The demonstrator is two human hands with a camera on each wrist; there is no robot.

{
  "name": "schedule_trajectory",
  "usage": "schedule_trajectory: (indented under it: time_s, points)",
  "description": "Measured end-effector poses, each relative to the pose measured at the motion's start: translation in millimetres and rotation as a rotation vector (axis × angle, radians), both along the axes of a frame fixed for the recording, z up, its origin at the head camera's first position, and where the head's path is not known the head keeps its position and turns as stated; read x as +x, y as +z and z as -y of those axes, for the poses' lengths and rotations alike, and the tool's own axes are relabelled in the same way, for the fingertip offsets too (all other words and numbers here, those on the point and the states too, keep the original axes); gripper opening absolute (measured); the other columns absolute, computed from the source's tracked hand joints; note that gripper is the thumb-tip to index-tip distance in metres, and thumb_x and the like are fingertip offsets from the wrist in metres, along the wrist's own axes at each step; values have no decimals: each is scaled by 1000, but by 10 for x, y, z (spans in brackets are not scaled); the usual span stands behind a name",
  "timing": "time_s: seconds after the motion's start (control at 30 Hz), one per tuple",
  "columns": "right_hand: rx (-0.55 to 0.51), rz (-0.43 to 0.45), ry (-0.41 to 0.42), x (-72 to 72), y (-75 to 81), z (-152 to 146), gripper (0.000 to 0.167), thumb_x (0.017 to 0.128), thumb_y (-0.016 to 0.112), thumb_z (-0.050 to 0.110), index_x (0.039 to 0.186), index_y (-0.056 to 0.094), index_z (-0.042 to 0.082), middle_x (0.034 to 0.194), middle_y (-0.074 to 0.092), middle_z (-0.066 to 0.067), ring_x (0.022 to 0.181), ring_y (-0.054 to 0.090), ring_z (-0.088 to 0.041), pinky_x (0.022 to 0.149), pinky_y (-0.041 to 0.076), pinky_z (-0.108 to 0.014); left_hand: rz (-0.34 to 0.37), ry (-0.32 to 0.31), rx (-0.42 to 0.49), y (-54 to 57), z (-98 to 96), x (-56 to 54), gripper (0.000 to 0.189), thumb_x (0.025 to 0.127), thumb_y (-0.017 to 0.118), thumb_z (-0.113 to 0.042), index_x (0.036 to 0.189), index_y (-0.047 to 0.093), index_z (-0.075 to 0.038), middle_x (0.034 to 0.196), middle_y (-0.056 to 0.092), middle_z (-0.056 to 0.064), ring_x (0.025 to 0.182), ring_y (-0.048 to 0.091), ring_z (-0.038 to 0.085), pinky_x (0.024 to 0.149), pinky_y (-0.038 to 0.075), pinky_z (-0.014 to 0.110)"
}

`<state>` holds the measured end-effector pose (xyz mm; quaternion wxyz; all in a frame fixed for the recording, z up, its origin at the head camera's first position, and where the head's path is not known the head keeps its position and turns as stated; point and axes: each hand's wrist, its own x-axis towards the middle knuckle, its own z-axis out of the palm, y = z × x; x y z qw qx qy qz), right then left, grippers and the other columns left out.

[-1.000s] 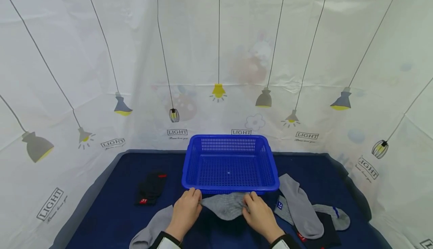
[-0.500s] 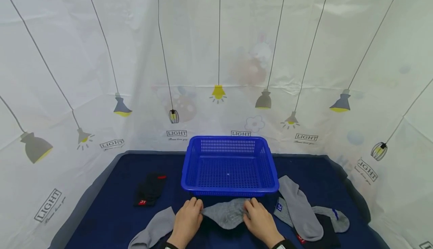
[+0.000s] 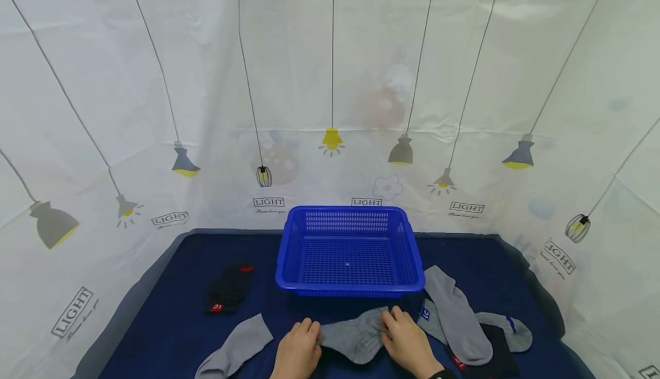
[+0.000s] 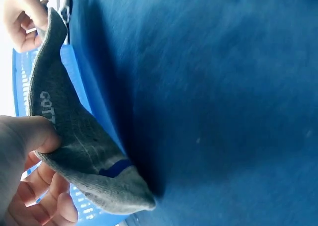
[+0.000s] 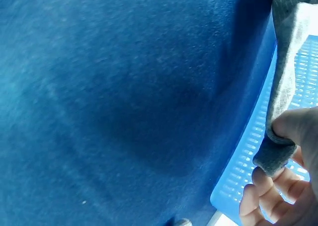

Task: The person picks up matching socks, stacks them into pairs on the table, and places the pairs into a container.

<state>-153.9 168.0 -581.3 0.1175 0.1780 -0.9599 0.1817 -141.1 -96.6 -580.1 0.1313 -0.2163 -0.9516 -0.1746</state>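
Since the earlier head frames, the lettered grey sock [image 3: 353, 336] has shifted lower, farther below the blue mesh basket [image 3: 348, 259]. Location: lower centre of frame. Left hand [image 3: 298, 349] and right hand [image 3: 409, 342] pinch it at 2 points. 1 light-grey sock [image 3: 237, 344]: lower left.

A black band [image 3: 444, 374], cuff or strap unclear, crosses the right wrist [image 3: 429, 366] above bare fingers [image 3: 399, 318].

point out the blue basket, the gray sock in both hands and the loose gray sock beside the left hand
Blue basket [image 3: 349, 288], head view: middle of the near rim
Held gray sock [image 4: 73, 122], left wrist view: fabric beside the lettering
Loose gray sock [image 3: 236, 344], head view: middle of its visible length
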Motion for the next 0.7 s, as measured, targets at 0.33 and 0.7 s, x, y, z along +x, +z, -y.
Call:
schedule_trajectory:
  time_s: [0.33, 0.7]
  points:
    - [16, 62, 32, 3, -68, -86, 25, 79, 78, 7, 85, 56, 19, 81, 43, 7, 68, 40, -9, 56, 34, -23, 193, 8, -56, -98, -71, 86, 29, 73, 77, -2, 79, 55, -20, 73, 49, -8, 62, 44, 7, 55, 40, 23]
    - [68, 53, 16, 12, -111, -129, 28, 75, 83, 11, 86, 58, 19, 84, 47, 4, 71, 43, -13, 56, 33, -26, 206, -12, -66, -141, -94, 136, 25, 73, 71, 0, 76, 53, -17, 71, 45, -7, 59, 38, 7, 52, 34, 22]
